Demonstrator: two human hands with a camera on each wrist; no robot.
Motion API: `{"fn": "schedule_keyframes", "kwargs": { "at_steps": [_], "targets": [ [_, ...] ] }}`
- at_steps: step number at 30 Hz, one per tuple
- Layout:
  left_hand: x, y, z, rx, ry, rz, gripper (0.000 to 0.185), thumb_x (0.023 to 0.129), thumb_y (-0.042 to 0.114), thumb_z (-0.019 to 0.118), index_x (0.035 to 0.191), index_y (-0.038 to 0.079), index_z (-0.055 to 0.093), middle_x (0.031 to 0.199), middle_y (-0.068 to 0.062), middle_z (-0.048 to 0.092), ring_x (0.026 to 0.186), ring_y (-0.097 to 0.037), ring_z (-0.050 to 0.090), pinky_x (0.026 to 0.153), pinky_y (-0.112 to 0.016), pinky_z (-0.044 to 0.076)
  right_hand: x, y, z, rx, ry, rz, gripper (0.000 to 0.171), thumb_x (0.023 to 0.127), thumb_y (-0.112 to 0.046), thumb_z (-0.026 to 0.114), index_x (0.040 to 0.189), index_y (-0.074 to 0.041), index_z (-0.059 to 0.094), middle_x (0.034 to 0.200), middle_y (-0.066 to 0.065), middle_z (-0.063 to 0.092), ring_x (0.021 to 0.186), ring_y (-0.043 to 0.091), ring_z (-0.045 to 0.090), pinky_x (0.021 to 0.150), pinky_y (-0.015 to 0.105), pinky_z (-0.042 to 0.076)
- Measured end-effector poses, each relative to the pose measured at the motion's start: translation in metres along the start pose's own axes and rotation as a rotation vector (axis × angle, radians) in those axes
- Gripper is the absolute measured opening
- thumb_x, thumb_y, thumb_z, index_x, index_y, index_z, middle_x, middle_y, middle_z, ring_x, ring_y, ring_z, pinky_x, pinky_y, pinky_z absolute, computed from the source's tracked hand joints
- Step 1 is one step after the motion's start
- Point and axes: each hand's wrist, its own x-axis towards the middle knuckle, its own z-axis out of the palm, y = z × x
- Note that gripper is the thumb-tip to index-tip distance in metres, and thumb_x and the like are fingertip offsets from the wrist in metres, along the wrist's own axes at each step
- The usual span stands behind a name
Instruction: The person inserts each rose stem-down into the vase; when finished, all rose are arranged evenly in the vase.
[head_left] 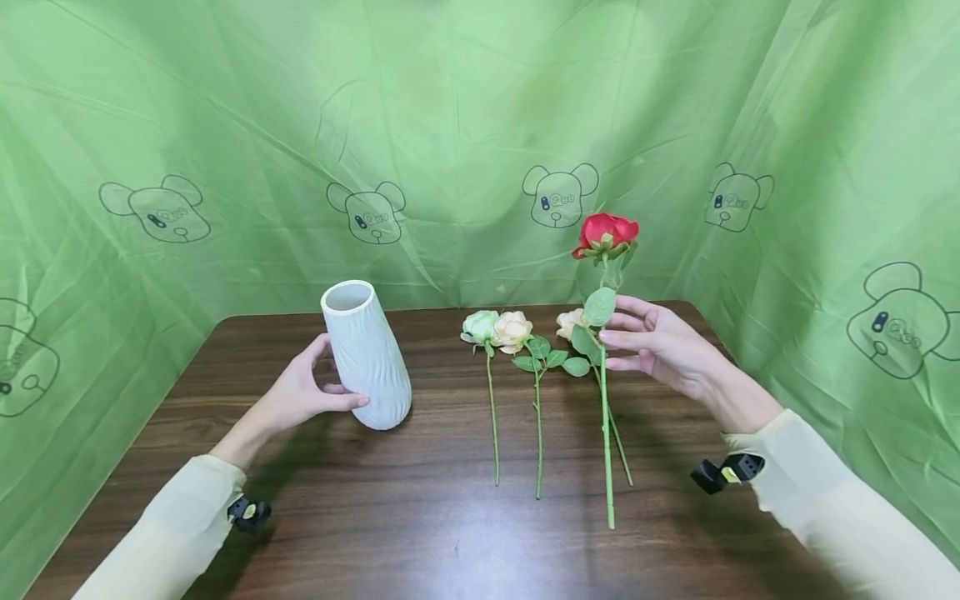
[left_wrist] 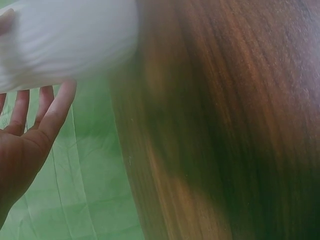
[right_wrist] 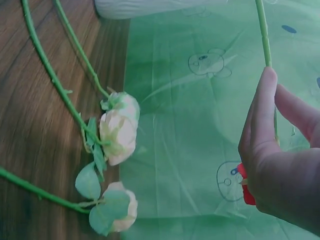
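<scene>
My left hand grips a white ribbed vase, thumb across its near side and fingers behind it. The vase leans to the left, its round mouth facing up. In the left wrist view, fingertips press along the side of the vase. On the right, my right hand pinches the green stem of a red rose between thumb and fingers. The rose is upright, bloom at the top, its stem hanging below the hand. In the right wrist view the bloom is mostly hidden behind the hand.
Between the hands, a pale green rose, a cream rose and another cream rose lie on the brown wooden table, stems toward me. Green cloth with bear drawings hangs behind and at both sides.
</scene>
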Motion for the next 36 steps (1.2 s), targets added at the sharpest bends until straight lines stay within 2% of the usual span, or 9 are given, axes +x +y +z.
{"fn": "schedule_keyframes", "kwargs": {
  "at_steps": [8,13,18,20,24,27,31,34,36],
  "targets": [
    [0.0,-0.002,-0.002,-0.012,-0.005,0.007,0.082,0.07,0.001,0.093,0.137,0.013,0.047,0.128,-0.014,0.056,0.113,-0.03,0.062,0.088,-0.047,0.06,0.008,-0.006,0.018,0.057,-0.055,-0.012,0.038,0.101,0.002,0.058,0.136,-0.008,0.049,0.114,0.007,0.07,0.091,0.019,0.071,0.081,0.038,0.063],
    [0.0,-0.004,-0.003,-0.007,0.001,0.01,0.081,0.07,0.0,0.093,0.136,0.014,0.048,0.13,-0.013,0.055,0.114,-0.03,0.061,0.088,-0.044,0.061,0.013,-0.007,0.029,0.062,-0.067,-0.006,0.035,0.1,0.003,0.059,0.133,-0.006,0.051,0.108,0.009,0.073,0.085,0.02,0.073,0.08,0.039,0.063],
    [0.001,-0.004,-0.002,0.0,-0.002,0.015,0.081,0.07,0.001,0.093,0.137,0.014,0.047,0.13,-0.013,0.054,0.114,-0.028,0.06,0.088,-0.042,0.061,0.018,-0.009,0.041,0.045,-0.03,0.013,0.054,0.1,0.001,0.061,0.147,0.0,0.034,0.105,0.01,0.071,0.083,0.02,0.073,0.081,0.039,0.063],
    [0.001,-0.003,-0.001,0.003,-0.001,0.017,0.082,0.07,0.001,0.093,0.137,0.014,0.047,0.129,-0.013,0.055,0.114,-0.028,0.06,0.088,-0.042,0.061,0.02,-0.012,0.048,0.054,-0.014,0.026,0.059,0.099,0.002,0.062,0.147,-0.003,0.029,0.107,0.01,0.068,0.084,0.022,0.073,0.083,0.041,0.062],
    [0.001,-0.003,-0.001,0.0,-0.003,0.009,0.082,0.07,0.001,0.093,0.137,0.013,0.047,0.129,-0.013,0.055,0.113,-0.027,0.061,0.088,-0.042,0.061,0.024,-0.019,0.061,0.085,-0.001,0.032,0.046,0.098,0.004,0.062,0.131,-0.01,0.033,0.108,0.012,0.062,0.088,0.026,0.072,0.088,0.045,0.06],
    [0.001,-0.004,-0.001,-0.002,-0.003,0.006,0.082,0.07,0.0,0.093,0.137,0.012,0.047,0.129,-0.013,0.054,0.113,-0.027,0.061,0.088,-0.041,0.061,0.026,-0.026,0.071,0.101,0.016,0.019,0.049,0.098,0.003,0.062,0.129,-0.009,0.027,0.112,0.015,0.059,0.094,0.028,0.072,0.091,0.045,0.059],
    [0.001,-0.003,-0.001,0.0,-0.002,0.009,0.082,0.07,0.001,0.093,0.137,0.012,0.047,0.129,-0.013,0.054,0.113,-0.029,0.06,0.088,-0.041,0.061,0.028,-0.037,0.082,0.124,0.039,-0.013,0.07,0.097,0.004,0.063,0.144,-0.005,0.011,0.118,0.016,0.056,0.098,0.028,0.071,0.092,0.042,0.059],
    [0.001,-0.002,-0.002,-0.003,-0.005,0.006,0.082,0.07,0.0,0.093,0.137,0.012,0.047,0.13,-0.013,0.054,0.113,-0.029,0.06,0.088,-0.042,0.061,0.03,-0.042,0.088,0.181,0.013,-0.05,0.051,0.097,0.007,0.062,0.136,-0.002,0.031,0.112,0.017,0.062,0.099,0.031,0.072,0.093,0.044,0.058],
    [0.001,-0.001,-0.002,-0.006,-0.01,0.004,0.083,0.07,0.0,0.093,0.138,0.012,0.046,0.13,-0.014,0.054,0.113,-0.028,0.06,0.088,-0.042,0.061,0.031,-0.044,0.092,0.24,-0.019,-0.075,0.029,0.096,0.01,0.062,0.117,-0.002,0.046,0.106,0.016,0.068,0.1,0.033,0.072,0.092,0.046,0.058]
  ]
}}
